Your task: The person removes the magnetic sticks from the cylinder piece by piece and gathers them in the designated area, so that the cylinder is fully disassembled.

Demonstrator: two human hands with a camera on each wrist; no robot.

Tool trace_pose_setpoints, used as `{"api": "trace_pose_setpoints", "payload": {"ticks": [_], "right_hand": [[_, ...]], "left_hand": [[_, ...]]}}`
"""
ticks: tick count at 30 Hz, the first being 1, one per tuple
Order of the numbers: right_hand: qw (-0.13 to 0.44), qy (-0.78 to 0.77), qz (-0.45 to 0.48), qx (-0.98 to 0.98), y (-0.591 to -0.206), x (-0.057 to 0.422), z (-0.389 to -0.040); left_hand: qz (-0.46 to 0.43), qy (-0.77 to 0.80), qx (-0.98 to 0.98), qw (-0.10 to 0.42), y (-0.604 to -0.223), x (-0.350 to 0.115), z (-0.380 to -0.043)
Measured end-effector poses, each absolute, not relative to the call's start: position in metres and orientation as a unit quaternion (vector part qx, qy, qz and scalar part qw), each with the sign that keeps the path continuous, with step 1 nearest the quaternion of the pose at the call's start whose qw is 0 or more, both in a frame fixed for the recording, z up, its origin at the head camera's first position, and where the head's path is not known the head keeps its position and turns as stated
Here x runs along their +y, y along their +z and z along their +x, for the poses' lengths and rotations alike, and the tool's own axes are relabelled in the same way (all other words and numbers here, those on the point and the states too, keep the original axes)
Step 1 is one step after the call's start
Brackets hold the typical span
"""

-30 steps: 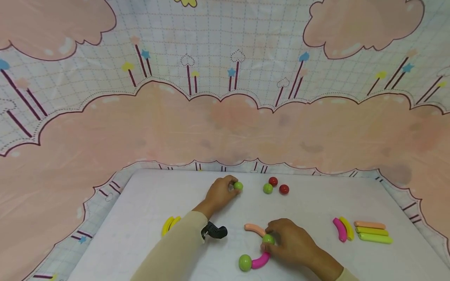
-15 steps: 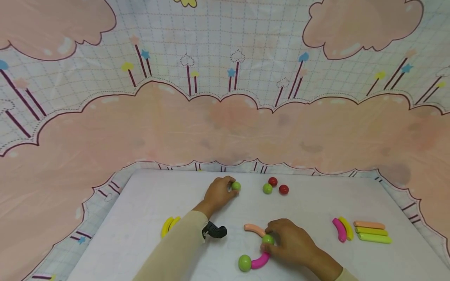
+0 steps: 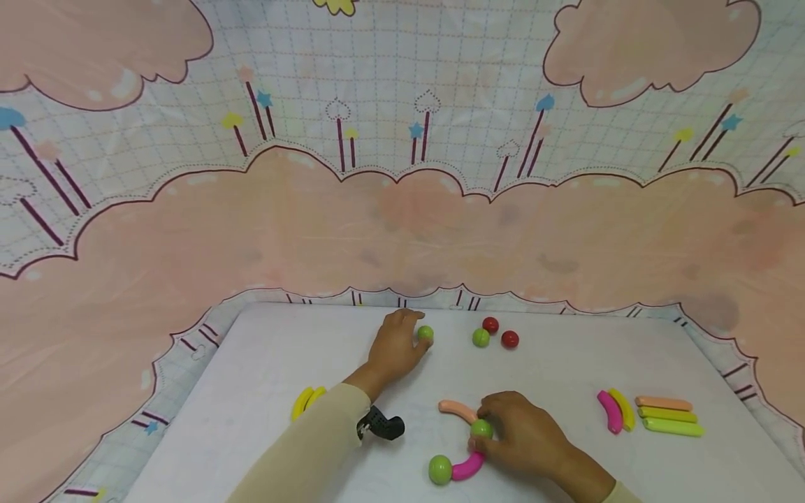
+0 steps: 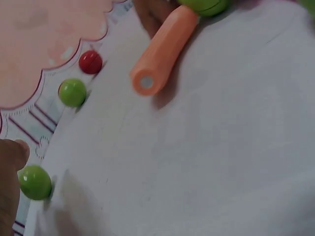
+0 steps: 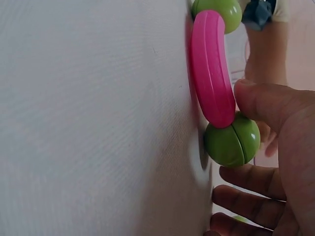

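At the far side of the table, my left hand [image 3: 396,342] has its fingers spread beside a green ball [image 3: 425,333]. In the left wrist view that ball [image 4: 35,183] sits on the tabletop, the fingers apart from it. My right hand [image 3: 525,433] pinches another green ball [image 5: 232,141] between thumb and fingers. A pink curved stick [image 5: 212,69] joins this ball to a further green ball [image 3: 440,469] nearer me. From the pinched ball's other side extends an orange curved stick [image 3: 457,409], its bare end facing left.
Two red balls [image 3: 510,339] and a green ball [image 3: 481,338] lie at the back. Pink and yellow curved sticks [image 3: 621,409] and several straight sticks [image 3: 666,413] are at the right. Yellow curved pieces [image 3: 303,403] lie by my left sleeve. A patterned cloth [image 3: 402,237] hangs behind the table.
My left hand has loosened its hold on the far green ball, with its fingers lifted and spread. The right hand stays on the joined pieces.
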State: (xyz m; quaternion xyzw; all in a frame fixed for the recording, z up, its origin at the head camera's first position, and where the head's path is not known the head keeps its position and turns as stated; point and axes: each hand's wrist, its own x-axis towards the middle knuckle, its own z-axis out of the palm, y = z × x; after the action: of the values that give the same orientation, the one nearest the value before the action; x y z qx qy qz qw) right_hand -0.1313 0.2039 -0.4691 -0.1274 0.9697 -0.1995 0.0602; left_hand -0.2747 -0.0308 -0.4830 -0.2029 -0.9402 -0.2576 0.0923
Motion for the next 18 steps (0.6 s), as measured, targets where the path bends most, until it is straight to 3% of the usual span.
{"api": "trace_pose_setpoints", "payload": {"ticks": [5, 12, 18], "right_hand": [[0.075, -0.209, -0.096, 0.97, -0.469, 0.203, -0.131], [0.062, -0.209, -0.104, 0.97, -0.47, 0.204, -0.129], [0.054, -0.225, -0.121, 0.965, -0.47, 0.206, -0.129]], "left_hand": [[-0.287, -0.209, -0.93, 0.098, -0.468, -0.024, -0.256], [-0.427, -0.157, -0.89, -0.009, -0.461, -0.014, -0.228], [-0.52, -0.162, -0.838, -0.035, -0.467, -0.013, -0.213]]}}
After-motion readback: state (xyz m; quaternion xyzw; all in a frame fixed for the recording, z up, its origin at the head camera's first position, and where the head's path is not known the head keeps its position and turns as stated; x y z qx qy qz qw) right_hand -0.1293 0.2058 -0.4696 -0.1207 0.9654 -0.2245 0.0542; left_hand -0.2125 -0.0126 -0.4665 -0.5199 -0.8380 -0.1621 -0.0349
